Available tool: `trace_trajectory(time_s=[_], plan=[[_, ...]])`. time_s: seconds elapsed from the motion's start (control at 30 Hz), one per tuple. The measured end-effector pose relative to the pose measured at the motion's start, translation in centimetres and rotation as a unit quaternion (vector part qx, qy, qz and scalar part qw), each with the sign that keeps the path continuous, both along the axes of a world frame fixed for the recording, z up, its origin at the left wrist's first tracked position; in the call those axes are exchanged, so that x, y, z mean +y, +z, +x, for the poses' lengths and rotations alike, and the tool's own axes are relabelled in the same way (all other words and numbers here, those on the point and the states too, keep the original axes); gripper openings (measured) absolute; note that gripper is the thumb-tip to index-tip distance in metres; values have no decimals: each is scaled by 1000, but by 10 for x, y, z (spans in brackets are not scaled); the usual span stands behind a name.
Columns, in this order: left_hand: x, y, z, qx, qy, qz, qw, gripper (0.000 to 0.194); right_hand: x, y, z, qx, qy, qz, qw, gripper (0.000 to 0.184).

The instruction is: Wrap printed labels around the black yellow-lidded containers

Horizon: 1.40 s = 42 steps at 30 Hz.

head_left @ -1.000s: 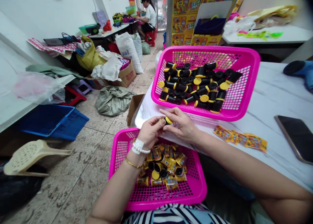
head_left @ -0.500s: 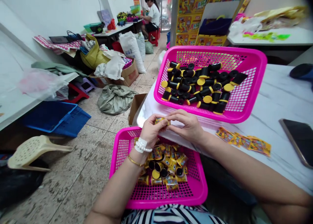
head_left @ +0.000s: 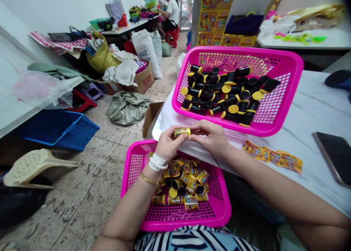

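Note:
My left hand [head_left: 166, 144] pinches a small cylinder in a yellow printed sleeve [head_left: 182, 132] between thumb and fingers. At the cylinder's right end my right hand [head_left: 212, 137] has its thumb and fingertips closed in on it. Below them is a pink basket [head_left: 225, 207] with sleeved cylinders [head_left: 191, 203], some showing black open ends. Beyond my hands, a second pink basket [head_left: 290, 94] stands on the table, holding black cylinders with yellow caps [head_left: 195, 92]. Flat yellow printed sleeves [head_left: 274, 157] lie in an overlapping row right of my right hand.
A phone [head_left: 333, 158] lies on the marbled white table [head_left: 304, 116]. Left on the floor are a cream stool [head_left: 35, 167], a blue crate [head_left: 63, 130] and a grey-green cloth [head_left: 127, 106]. Farther off, a person [head_left: 171, 13] sits at another table. Yellow boxes [head_left: 215, 21] are stacked behind.
The cylinder in my left hand has turned and shows more of its printed side. My right fingers have curled more, with the fingertips drawn in at its end. The view has shifted slightly.

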<state>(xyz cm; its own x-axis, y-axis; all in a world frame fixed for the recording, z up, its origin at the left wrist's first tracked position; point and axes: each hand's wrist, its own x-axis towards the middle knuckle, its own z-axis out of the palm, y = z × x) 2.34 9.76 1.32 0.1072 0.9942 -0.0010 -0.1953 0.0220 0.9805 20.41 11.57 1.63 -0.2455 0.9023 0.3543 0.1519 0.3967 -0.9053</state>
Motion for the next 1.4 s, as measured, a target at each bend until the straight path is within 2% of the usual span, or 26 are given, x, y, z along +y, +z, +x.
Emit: trace_trajectory(time_s=[0.1,0.17,0.2,0.3,0.37,0.43,0.5,0.6,0.67,0.77,0.83,0.9,0.93,1.03,1.17,1.3,1.4], plan=[[-2,0,2,73,20,65,995,25,2,-3,-3,64,20,-128,989,31],[-1,0,-1,101,8,78,992,28,3,-3,-4,65,32,-138,988,31],[-1,1,-3,103,-1,69,992,34,3,-2,-3,55,29,-110,992,29],[3,1,-8,55,-41,-4,998,43,2,0,-1,-6,4,36,999,22],[5,-1,-9,20,-50,-30,998,41,1,-1,-1,-32,-6,79,996,20],[5,-4,-9,20,-34,-11,999,37,0,-3,-4,-1,-12,21,1000,22],[4,-7,-8,45,-8,22,999,34,0,-6,-7,59,-12,-104,993,27],[1,-7,-7,85,-3,50,995,27,2,-8,-10,133,24,-266,954,30],[-1,-6,-7,101,-12,70,992,23,4,-8,-10,163,50,-319,932,31],[-3,-3,-6,93,-24,94,991,25,6,-8,-10,188,65,-352,915,35],[-2,-3,-5,59,-32,72,995,43,7,-8,-10,194,68,-349,914,35],[0,-3,-3,17,-32,20,999,64,7,-6,-11,187,55,-326,925,34],[1,-3,-3,-1,-26,-7,1000,68,7,-5,-11,181,44,-309,932,34],[5,-3,-2,-2,-11,-37,999,54,7,-4,-11,164,30,-281,945,34],[7,-3,-2,53,-13,18,998,36,9,-6,-10,191,40,-338,921,36],[6,-2,-5,44,-23,20,999,38,10,-9,-9,212,65,-385,896,41],[7,-1,-9,13,-78,-19,997,39,10,-8,-6,190,94,-395,894,42]])
